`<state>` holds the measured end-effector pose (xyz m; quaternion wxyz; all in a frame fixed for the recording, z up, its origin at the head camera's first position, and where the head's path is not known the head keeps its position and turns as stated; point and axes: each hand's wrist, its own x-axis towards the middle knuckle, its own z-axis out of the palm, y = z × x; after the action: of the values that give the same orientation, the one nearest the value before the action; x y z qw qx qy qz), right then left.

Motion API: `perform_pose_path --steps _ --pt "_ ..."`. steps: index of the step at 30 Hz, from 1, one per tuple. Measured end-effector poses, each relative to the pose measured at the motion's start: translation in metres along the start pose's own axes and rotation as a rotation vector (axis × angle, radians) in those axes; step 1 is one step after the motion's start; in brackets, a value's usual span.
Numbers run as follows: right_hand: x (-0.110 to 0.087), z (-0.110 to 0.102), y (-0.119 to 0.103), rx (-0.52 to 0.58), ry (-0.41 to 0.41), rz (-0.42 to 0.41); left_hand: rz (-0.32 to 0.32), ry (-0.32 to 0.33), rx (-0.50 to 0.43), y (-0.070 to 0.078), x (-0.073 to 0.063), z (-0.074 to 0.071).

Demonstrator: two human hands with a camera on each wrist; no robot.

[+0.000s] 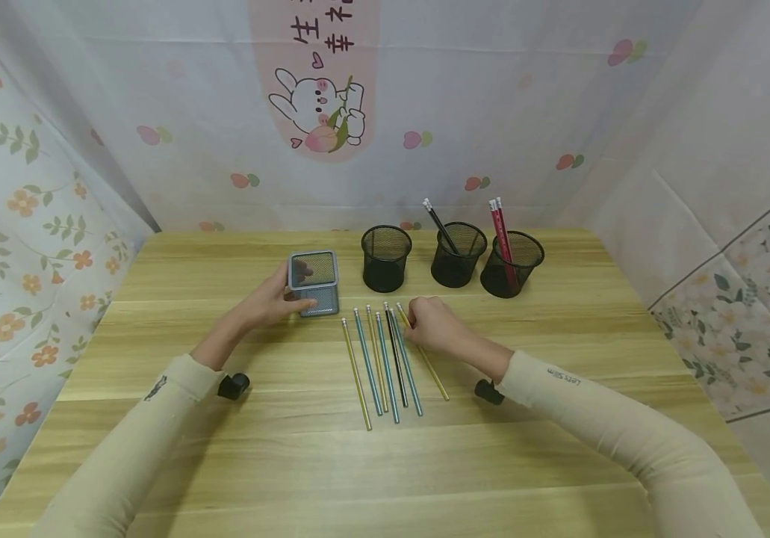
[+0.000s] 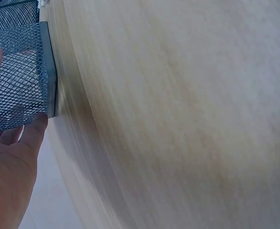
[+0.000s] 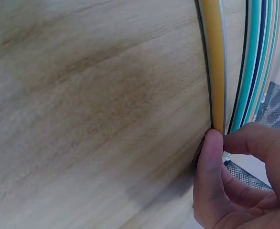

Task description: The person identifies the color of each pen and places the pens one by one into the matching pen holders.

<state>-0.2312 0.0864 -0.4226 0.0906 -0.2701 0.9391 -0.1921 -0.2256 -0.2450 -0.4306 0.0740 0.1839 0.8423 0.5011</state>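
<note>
Right hand: you have your right hand (image 1: 435, 325) over the right end of the pencil row, thumb and forefinger clamped on the yellow pencil (image 1: 432, 369).
Yellow pencil: here it is, right between your fingertips, gripped toward its eraser end; the eraser pokes out past your fingers on the far side and the long shaft slants back toward you, down and to the right. Whether it is off the wood, you cannot tell from these views.
Next in line: a blue pencil (image 1: 406, 362) lies just left of your pinch, then a black pencil (image 1: 395, 355), and further left two more blue and two more yellow ones, the whole row lying lengthwise on the table (image 1: 465, 471).
Left hand: over on the other side, your left hand (image 1: 270, 299) has the gray mesh holder (image 1: 329, 299), thumb on the near wall, fingers wrapped round the far side and seen through the mesh.
Gray holder: it sits in your grasp beyond the row's left end, well apart from the yellow pencil.
Round cups: beyond the pencils stand a left cup (image 1: 385, 273), a middle cup (image 1: 452, 273) with black pencils (image 1: 441, 226) leaning left, and a right cup (image 1: 494, 276) with red pencils (image 1: 499, 224) poking up.
</note>
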Motion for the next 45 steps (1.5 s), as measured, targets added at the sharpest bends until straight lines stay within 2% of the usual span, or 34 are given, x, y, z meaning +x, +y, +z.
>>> perform_pose_path --steps 22,35,39,45 --pt "0.0 -0.006 0.003 0.004 -0.05 -0.044 -0.012 0.001 0.008 0.0 0.0 0.0" --pt "-0.002 -0.012 0.005 0.025 -0.1 -0.013 -0.019 0.006 0.004 0.001 -0.001 0.001" --pt "-0.004 -0.018 0.007 0.029 -0.099 -0.023 -0.02 0.006 -0.001 0.001 -0.001 0.001" --pt "-0.004 -0.029 0.008 0.055 -0.055 -0.054 -0.018 0.006 -0.002 0.002 -0.001 0.001"
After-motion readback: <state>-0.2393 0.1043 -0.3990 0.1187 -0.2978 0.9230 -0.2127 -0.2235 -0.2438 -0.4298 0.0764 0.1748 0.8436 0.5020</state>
